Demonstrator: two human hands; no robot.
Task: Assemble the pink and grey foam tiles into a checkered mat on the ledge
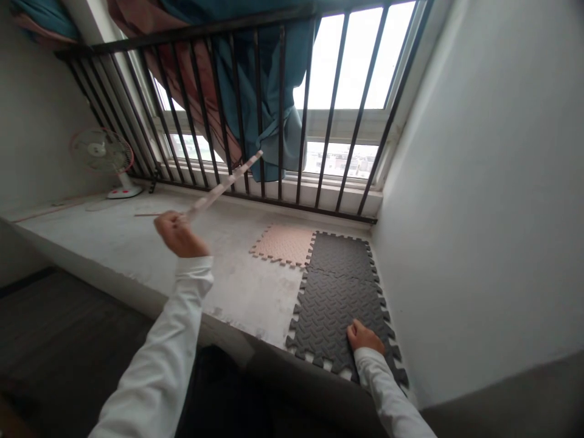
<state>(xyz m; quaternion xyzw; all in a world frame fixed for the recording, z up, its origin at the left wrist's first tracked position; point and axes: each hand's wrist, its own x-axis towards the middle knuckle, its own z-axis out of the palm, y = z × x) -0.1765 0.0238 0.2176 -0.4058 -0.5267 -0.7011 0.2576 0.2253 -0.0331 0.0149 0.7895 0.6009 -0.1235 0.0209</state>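
The right hand [365, 337] rests on the nearer dark mat tile [335, 307], close to the front edge of the raised ledge [255, 298] and towards its right end. Its fingers are curled in, making a narrow, closed shape; whether anything is inside cannot be told. That tile fills the ledge's front right corner, beside the white wall [493, 182].

Above the ledge, left of the tiles, the left hand [180, 233] is closed around a thin pinkish piece [225, 184] with a light and dark notched edge. The piece slants up and away towards the railing, blurred, so its full shape is unclear.

Farther back, the second dark mat tile [342, 252] joins the nearer one and occupies the back right corner. The pink mat tile [285, 244] lies against its left side, near the back edge. A dark railing [205, 30] runs along that back edge, with a fan [103, 152] near its left end. Beyond it hang teal and pink curtains [274, 79] before a bright window [353, 67].
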